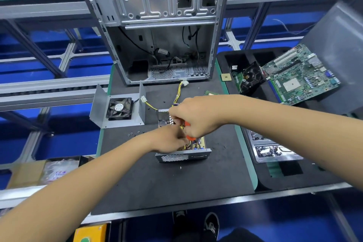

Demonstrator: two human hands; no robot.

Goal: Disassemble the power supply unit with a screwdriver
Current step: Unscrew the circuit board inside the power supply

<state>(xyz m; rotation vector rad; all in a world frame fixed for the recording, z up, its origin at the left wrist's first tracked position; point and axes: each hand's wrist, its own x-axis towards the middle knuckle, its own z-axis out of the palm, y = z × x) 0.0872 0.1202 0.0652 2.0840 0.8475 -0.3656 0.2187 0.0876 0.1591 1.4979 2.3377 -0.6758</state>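
Dark matted surface (137, 182) under my hands, power supply unit (183, 155) at its centre: cover off, board not yet out.

At ten o'clock from the unit lies its cover with the fan (119, 108), well apart, and loose screws (133, 134) sit near it, so I judge the opening done. My right hand (196, 116) grips the orange-handled screwdriver (189, 136) over the exposed board; my left hand (169, 141) reaches in beside it, its fingers too blurred to tell whether they grip. The emptied computer case (157, 25) stands at twelve o'clock.
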